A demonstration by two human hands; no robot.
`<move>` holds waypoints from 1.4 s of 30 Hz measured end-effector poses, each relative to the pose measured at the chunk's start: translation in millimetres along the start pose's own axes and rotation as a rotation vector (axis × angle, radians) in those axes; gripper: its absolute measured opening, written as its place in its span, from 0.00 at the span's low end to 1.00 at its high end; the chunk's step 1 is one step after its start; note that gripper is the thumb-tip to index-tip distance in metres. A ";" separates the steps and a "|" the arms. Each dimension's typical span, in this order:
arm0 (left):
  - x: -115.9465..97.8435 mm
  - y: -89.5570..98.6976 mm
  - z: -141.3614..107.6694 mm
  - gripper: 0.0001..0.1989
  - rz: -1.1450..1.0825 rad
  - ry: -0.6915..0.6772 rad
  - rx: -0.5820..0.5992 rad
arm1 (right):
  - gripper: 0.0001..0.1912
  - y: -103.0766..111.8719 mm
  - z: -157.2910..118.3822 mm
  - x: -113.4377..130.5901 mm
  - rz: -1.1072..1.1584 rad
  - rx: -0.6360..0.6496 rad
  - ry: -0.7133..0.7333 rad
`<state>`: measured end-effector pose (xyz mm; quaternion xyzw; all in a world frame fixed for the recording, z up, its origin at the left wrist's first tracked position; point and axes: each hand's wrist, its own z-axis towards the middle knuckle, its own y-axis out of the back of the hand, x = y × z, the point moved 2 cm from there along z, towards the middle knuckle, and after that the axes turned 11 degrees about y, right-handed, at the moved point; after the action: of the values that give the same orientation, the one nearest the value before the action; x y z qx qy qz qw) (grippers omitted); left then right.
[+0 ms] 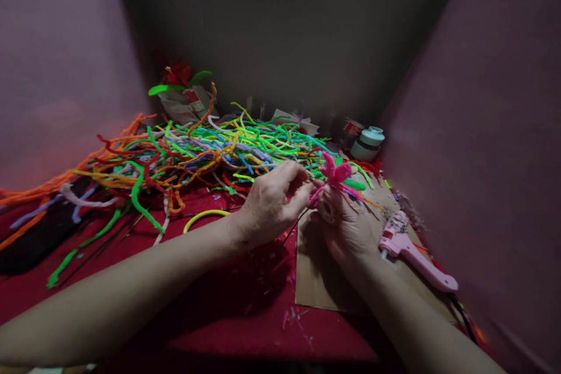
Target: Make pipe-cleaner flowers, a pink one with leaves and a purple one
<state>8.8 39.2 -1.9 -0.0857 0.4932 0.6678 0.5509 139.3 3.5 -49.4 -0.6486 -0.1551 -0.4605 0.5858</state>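
Red tablecloth (pixel 263 333), heaped pipe cleaners (pixel 245 146), right hand (pixel 348 231) gripping pink flower (pixel 336 173), left hand (pixel 269 201) close against it, left grip unclear

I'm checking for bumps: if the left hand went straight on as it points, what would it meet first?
Probably the pink flower, which the right hand seems to hold, just past the left hand; depth is unclear, so they may touch.

Left forearm (pixel 144 286): bare, slanted up from the lower left. Left hand (pixel 267 201): was back-upward, fingers curled, thumb drawn toward forefinger. Right forearm (pixel 409 304): bare, rose from the lower right. Right hand (pixel 348 225): lay just beside the left, fingertips partly hidden.
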 end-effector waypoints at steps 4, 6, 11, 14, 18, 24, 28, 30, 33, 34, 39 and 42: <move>1.6 -13.3 -0.5 0.10 -0.249 0.299 0.196 | 0.07 -3.2 -4.6 0.3 -0.008 0.028 0.004; 1.1 -20.1 -3.1 0.11 -0.274 0.343 0.229 | 0.06 -4.4 -6.6 0.4 -0.054 0.050 0.012; 1.0 -27.8 -7.7 0.09 -0.075 0.222 0.148 | 0.07 -5.5 -9.3 -0.6 -0.141 0.054 0.057; 5.2 -30.8 -10.2 0.09 0.187 0.058 0.113 | 0.08 -6.1 -9.9 -4.3 -0.101 0.058 0.057; 15.0 -36.3 -11.7 0.11 0.357 -0.106 0.131 | 0.10 -4.1 -9.8 -8.2 -0.112 0.034 0.085; 14.9 -35.8 -6.1 0.09 0.090 0.004 0.115 | 0.10 -1.8 -8.4 -8.1 -0.184 0.115 0.144; 8.4 -30.8 -4.4 0.10 -0.135 0.194 0.131 | 0.10 -2.2 -7.5 -8.1 -0.127 0.131 0.103; 5.2 -28.9 -4.8 0.09 -0.243 0.262 0.151 | 0.10 -3.0 -7.3 -8.3 -0.104 0.132 0.074; 0.5 -28.0 -5.7 0.09 -0.441 0.368 0.204 | 0.09 -3.4 -6.4 -9.0 -0.052 0.118 0.061; -0.8 -28.1 -6.1 0.09 -0.527 0.417 0.233 | 0.09 -3.2 -5.9 -9.2 -0.031 0.109 0.058; -1.5 -27.0 -7.3 0.10 -0.947 0.660 0.396 | 0.08 -2.5 -4.8 -7.3 0.034 0.090 -0.015; 1.0 -23.8 -7.2 0.09 -1.106 0.713 0.551 | 0.09 -3.4 -4.4 -4.0 0.045 0.109 -0.061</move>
<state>24.9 32.3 -19.6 -0.3943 0.6784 0.0728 0.6156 132.9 1.8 -50.9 -0.6327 -0.1832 -0.4182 0.6254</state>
